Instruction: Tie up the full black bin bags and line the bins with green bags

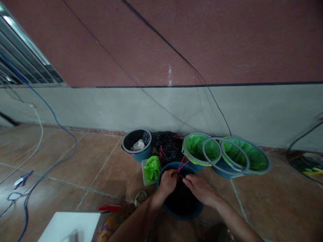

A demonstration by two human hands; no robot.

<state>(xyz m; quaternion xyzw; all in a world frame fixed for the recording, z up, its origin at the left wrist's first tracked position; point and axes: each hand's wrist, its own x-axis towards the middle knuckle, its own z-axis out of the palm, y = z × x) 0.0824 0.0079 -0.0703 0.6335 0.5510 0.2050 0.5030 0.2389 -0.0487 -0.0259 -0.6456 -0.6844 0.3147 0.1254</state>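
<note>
Pinching hands: left hand (168,181) and right hand (200,190) hold red string (182,164) over the bin (174,164); fingers hide part.
Bin: too dark inside to see.
Left side: tub (143,169), green bag (152,169) in it.
Behind: black bags (172,148), bottoms hidden.
Right side: green-lined pails (223,171), grey rings (203,151) in front.
White box (73,225): cut off below.

A red-and-grey wall (106,107) rises above brown floor tiles (96,161).
</note>
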